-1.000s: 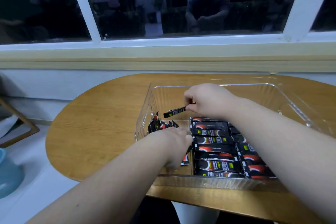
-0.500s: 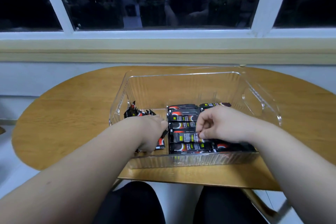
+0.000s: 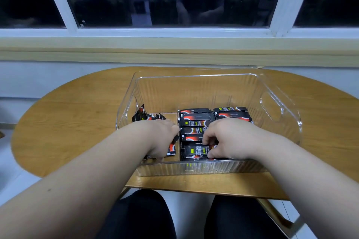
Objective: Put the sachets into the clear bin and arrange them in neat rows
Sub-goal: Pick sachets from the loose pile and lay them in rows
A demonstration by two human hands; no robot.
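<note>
A clear bin (image 3: pixel 279 106) stands on the wooden table (image 3: pixel 73 122). Black and red sachets lie flat in two rows in it: a middle row (image 3: pixel 195 120) and a right row (image 3: pixel 231 111). Loose sachets (image 3: pixel 144 115) stand on end at the bin's left side. My left hand (image 3: pixel 161 137) reaches down into the left part, fingers curled round a bundle of sachets (image 3: pixel 172 148). My right hand (image 3: pixel 231 139) lies over the near end of the rows, and its curled fingers pinch a flat sachet (image 3: pixel 194 150).
The table's near edge (image 3: pixel 194 188) runs just in front of the bin, above my knees. A wall with a window sill (image 3: pixel 174 44) stands behind the table. The far half of the bin holds nothing. Bare table top lies left and right of the bin.
My right hand set its sachet down at the far end of the rows and came back to the near end. The camera tilted down. My left hand stayed in the left part.
</note>
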